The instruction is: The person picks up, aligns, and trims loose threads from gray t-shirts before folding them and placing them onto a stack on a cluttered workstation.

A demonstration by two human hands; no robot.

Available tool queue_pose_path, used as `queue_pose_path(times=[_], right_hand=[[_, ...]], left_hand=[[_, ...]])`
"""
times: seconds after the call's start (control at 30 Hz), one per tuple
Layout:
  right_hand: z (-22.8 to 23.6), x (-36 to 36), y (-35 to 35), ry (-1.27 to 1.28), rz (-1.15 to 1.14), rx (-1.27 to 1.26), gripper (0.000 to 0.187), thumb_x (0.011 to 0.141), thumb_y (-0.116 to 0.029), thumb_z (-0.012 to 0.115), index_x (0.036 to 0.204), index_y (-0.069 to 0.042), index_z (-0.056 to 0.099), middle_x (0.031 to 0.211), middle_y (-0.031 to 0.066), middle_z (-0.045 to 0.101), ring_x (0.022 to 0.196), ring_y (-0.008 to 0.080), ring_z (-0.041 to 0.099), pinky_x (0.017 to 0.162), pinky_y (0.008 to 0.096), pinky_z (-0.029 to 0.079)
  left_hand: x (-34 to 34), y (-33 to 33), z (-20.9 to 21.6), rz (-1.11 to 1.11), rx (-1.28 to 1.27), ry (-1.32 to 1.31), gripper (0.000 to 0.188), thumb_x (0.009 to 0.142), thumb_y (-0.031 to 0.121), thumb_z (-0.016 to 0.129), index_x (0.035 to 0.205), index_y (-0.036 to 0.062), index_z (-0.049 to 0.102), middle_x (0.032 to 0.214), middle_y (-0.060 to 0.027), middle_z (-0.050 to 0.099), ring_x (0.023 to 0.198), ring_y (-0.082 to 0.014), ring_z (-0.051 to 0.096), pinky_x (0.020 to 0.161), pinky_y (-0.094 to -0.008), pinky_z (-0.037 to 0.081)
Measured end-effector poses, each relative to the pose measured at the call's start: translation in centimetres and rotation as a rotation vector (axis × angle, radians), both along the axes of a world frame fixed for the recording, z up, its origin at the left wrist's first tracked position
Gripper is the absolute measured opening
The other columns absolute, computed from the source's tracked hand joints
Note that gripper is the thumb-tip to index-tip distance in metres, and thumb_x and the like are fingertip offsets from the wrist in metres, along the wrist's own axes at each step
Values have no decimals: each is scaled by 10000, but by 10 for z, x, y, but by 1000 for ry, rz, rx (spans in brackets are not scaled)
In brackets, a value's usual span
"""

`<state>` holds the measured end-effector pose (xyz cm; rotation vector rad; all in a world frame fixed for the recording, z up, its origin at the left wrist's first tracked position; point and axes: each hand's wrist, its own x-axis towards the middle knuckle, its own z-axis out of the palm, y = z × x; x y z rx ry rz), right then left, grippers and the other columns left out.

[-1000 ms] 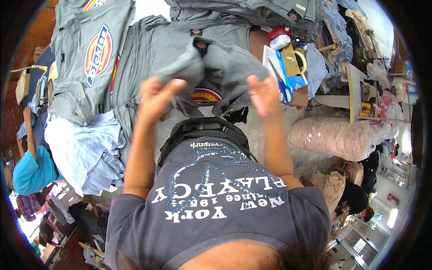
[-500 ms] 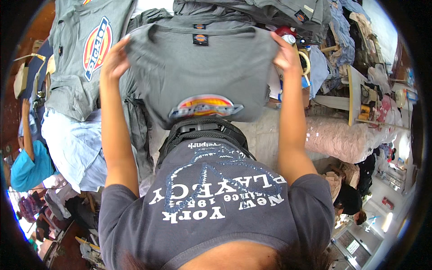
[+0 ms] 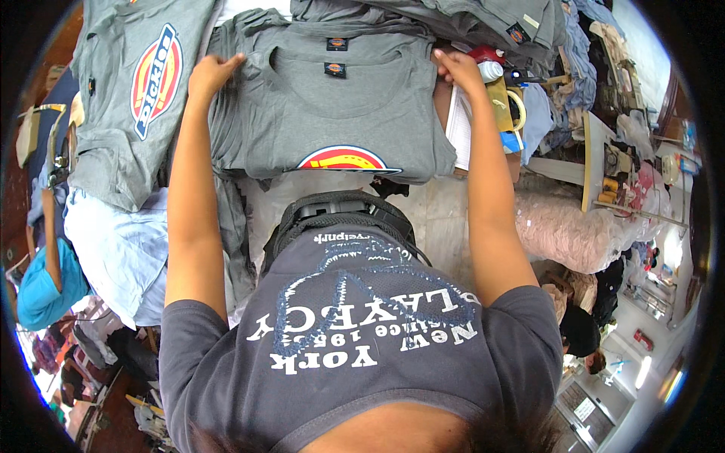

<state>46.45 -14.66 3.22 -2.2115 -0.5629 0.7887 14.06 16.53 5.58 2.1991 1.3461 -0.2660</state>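
Observation:
A grey T-shirt with a round neck, a dark neck label and a red and yellow chest print lies on a pile of like shirts. Its lower part drops over the near edge, cutting off the print. At its left shoulder, my left hand has thumb and fingers pinched together on the cloth. By the right shoulder edge is my right hand, its fingers slightly apart and no cloth visible between them. Another shirt's neck label shows just beyond the top shirt's collar.
Left of the pile lies another grey printed shirt, above pale blue cloth. At right are a tape roll, a white bottle and a pink wrapped bundle. A person in a turquoise top is at far left.
The T-shirt, stretched and raised between both hands before, has come down flat on the pile. My right hand has let go of its shoulder; my left hand has shifted right.

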Motion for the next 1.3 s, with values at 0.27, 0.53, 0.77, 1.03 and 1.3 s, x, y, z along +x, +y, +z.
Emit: queue_pose_path(times=[0.27,0.53,0.77,1.03,1.3], right_hand=[[-19,-26,39,-689,407,-1,449,660,-452,631,919,-90,567,945,102,573,930,297,511,785,354,396],[-22,-26,48,-619,414,45,436,670,-475,608,832,-84,504,771,129,595,748,334,564,620,398,430],[-36,-20,45,-892,455,91,473,693,-545,525,825,-92,482,724,103,598,672,321,573,546,406,435],[-26,-17,41,-546,437,102,497,669,-520,600,847,-67,502,800,119,587,765,311,558,670,375,437],[-15,-2,38,-307,559,148,430,676,-396,662,872,-30,549,827,68,584,800,181,531,720,289,416]], left_hand=[[39,-41,-38,-537,812,-346,343,778,412,502,855,78,504,787,-95,585,837,-264,528,655,-381,394],[49,-10,-50,-637,851,-340,327,826,440,405,810,114,409,485,-97,522,441,-290,536,387,-386,399],[62,5,-57,-501,970,-349,328,826,424,420,764,102,442,492,-76,534,434,-271,538,385,-364,408],[35,3,-36,-819,395,-480,217,788,123,504,990,189,548,1078,-42,461,1020,-252,411,836,-351,367],[31,-9,-6,-1155,653,-128,170,724,191,550,892,200,574,1133,-19,403,1104,-228,352,856,-363,355]])
